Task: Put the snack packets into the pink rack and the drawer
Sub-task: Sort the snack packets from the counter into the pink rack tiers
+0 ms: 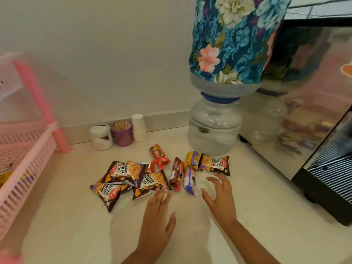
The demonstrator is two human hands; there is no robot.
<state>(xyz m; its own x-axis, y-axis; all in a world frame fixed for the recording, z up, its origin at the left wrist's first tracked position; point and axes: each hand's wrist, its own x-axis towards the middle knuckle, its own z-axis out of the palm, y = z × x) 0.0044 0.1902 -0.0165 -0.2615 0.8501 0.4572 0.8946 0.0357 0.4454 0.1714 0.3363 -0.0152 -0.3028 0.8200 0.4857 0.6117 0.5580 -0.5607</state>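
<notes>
Cream countertop (66, 225) has most snack packets (133, 178) piled mid-counter; one or two already sit in the pink rack (24, 155) at left. Left hand (156, 214) and right hand (221, 199) hover spread, holding nothing. No drawer visible.

Snack packets (152, 174) are lying clustered mid-counter (76, 216), with the rack (28, 149) sitting to their left, the water jug (213, 130) standing behind them and three small containers (118, 133) lining the wall.
</notes>
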